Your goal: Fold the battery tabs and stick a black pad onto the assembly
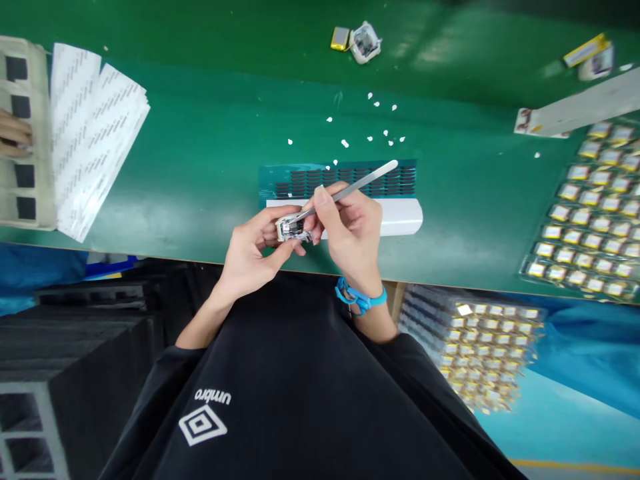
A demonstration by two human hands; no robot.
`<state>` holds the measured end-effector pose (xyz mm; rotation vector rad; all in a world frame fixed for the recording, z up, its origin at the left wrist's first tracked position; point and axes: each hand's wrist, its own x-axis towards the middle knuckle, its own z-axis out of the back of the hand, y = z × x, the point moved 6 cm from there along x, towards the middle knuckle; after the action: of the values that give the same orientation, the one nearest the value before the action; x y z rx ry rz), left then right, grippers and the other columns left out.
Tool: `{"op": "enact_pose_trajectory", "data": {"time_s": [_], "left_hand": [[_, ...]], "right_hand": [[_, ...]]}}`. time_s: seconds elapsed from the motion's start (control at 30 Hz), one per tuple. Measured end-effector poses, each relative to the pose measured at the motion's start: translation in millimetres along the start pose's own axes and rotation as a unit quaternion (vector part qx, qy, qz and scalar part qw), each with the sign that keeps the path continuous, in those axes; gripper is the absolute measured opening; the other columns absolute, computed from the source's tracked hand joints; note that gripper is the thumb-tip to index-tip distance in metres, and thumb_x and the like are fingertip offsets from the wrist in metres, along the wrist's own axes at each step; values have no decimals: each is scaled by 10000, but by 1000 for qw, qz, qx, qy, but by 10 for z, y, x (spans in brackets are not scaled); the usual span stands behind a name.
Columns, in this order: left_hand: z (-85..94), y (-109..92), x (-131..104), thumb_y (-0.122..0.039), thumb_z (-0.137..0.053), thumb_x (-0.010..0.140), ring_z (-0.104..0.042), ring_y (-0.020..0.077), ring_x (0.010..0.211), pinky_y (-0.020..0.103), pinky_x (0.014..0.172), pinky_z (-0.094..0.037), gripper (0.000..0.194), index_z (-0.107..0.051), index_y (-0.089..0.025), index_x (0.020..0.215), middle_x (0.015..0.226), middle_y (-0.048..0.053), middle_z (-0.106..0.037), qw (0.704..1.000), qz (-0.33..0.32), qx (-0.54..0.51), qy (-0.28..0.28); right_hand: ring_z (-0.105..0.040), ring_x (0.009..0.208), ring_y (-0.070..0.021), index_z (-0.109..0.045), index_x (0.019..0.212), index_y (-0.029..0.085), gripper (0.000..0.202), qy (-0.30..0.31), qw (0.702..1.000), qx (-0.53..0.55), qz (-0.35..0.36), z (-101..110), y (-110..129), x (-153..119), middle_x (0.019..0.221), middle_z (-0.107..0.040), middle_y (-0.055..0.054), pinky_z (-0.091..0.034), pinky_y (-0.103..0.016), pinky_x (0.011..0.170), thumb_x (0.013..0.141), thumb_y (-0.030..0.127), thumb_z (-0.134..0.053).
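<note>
My left hand (257, 250) grips a small white electronic housing (290, 228) with its inner parts showing, just over the bench's front edge. In my right hand (353, 233) is a pair of metal tweezers (367, 179), slanting from upper right to lower left. Its lower tip reaches into the housing, and the right fingertips come close to the housing's right side. Beneath the hands lies a sheet of dark adhesive strips (350, 175), part of it hidden. A white backing sheet (403, 217), partly covered by my right hand, lies along its near side.
Small white bits (370, 139) are scattered beyond the sheet. An opened housing (365, 43) with a battery (340, 39) sits at the back. Printed paper sheets (95, 133) and a pale tray (43, 133), with another person's hand (14, 133), are left. Battery trays (583, 217) stand right.
</note>
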<state>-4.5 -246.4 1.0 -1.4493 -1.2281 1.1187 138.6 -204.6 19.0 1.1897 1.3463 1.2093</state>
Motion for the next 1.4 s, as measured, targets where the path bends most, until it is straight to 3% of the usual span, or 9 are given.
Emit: {"op": "enact_pose_trajectory", "data": {"time_s": [0.53, 0.7, 0.87, 0.93, 1.0, 1.07, 1.23, 1.3, 1.4], "left_hand": [[8, 21, 0, -161, -798, 883, -806, 150, 745, 260, 738, -704, 325, -704, -153, 1194, 951, 37, -824, 1000, 4, 12, 5], [37, 21, 23, -279, -726, 1002, -792, 139, 676, 256, 693, -680, 192, -731, -151, 1146, 955, 49, -825, 1000, 8, 14, 12], [151, 18, 8, -311, -703, 1031, -798, 154, 680, 254, 698, -651, 222, -764, -149, 1171, 904, 50, -825, 997, 20, 69, 24], [248, -21, 38, -320, -694, 1036, -804, 158, 719, 267, 741, -649, 250, -771, -159, 1212, 970, 62, -840, 993, -5, 120, 5], [346, -74, 108, -310, -682, 1037, -812, 165, 810, 281, 813, -638, 245, -786, -175, 1214, 1074, 70, -847, 980, -50, 191, -14], [400, -106, 208, -287, -661, 1036, -805, 176, 905, 287, 857, -613, 223, -810, -187, 1168, 1096, 65, -850, 960, -92, 266, -6], [399, -11, 405, -273, -603, 1042, -749, 235, 1119, 373, 961, -602, 256, -816, -207, 1170, 1195, 82, -837, 927, -103, 353, 73], [382, 22, 419, -264, -599, 1043, -716, 249, 1185, 420, 1030, -594, 259, -804, -197, 1186, 1246, 93, -824, 922, -104, 363, 83], [357, 56, 410, -227, -585, 1037, -697, 244, 1206, 395, 984, -611, 259, -791, -181, 1189, 1253, 100, -819, 918, -113, 370, 84]], "right_hand": [[-532, 453, -66, -686, 797, 222, 478, -10, 999, -30, 10, 4, -29, -17, 634, -651, 46, -469, -216, 439, 965, 667, -729], [-560, 460, -73, -710, 821, 219, 423, -14, 999, -27, 14, -27, -43, -97, 634, -666, 44, -488, -218, 451, 990, 607, -728], [-631, 542, -91, -753, 882, 239, 334, -37, 995, -41, 87, 149, 17, -71, 733, -724, 26, -515, -238, 514, 1056, 512, -674], [-685, 636, -115, -778, 917, 249, 329, -10, 988, -103, 116, 219, 33, 71, 829, -768, 5, -546, -264, 581, 1069, 511, -647], [-736, 762, -145, -800, 926, 241, 332, 94, 969, -191, 128, 181, -21, 258, 931, -811, -18, -577, -288, 672, 1051, 519, -669], [-738, 772, -145, -797, 856, 223, 383, 135, 953, -233, 138, 189, -97, 438, 966, -828, -29, -559, -282, 658, 1055, 517, -654], [-738, 762, -149, -819, 847, 207, 369, 142, 952, -240, 126, 215, -276, 639, 1030, -844, -51, -544, -275, 611, 1058, 448, -637], [-751, 784, -158, -829, 859, 210, 351, 140, 953, -238, 123, 220, -299, 624, 1028, -847, -52, -548, -274, 607, 1052, 440, -648], [-769, 833, -165, -841, 874, 213, 322, 138, 955, -232, 124, 230, -295, 590, 1036, -849, -49, -559, -269, 625, 1045, 418, -660]]}}
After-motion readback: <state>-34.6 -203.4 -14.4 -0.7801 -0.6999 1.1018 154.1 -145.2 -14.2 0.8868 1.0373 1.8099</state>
